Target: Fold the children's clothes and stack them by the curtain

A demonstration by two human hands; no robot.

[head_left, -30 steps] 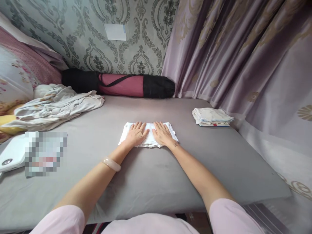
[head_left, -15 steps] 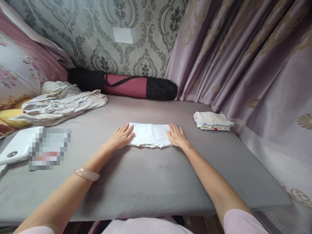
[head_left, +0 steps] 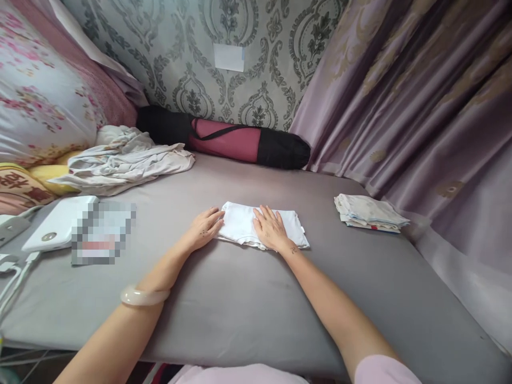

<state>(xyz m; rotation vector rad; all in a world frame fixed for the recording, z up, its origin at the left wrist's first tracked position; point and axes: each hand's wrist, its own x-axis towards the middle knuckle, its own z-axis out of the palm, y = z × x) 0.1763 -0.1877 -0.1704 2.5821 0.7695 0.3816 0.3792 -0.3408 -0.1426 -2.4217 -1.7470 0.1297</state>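
A folded white garment (head_left: pixel 240 224) lies flat on the grey bed sheet in front of me, with a curved neckline-like edge facing me. My left hand (head_left: pixel 205 229) rests at its left end, fingertips touching the edge and fingers extended. Across the middle of the garment, my right hand (head_left: pixel 271 228) lies palm down with its fingers spread. The part of the cloth under the right palm is hidden.
To the right sits a stack of folded cloths (head_left: pixel 370 210). A crumpled pale cloth (head_left: pixel 132 160), a white power bank (head_left: pixel 60 224) with cables and a blurred flat item (head_left: pixel 106 234) are on the left. A black and red roll bag (head_left: pixel 228 141) lies along the wall.
My right hand has slid left from the garment's right end to its middle. My left hand stays at the left end. The view has turned slightly left.
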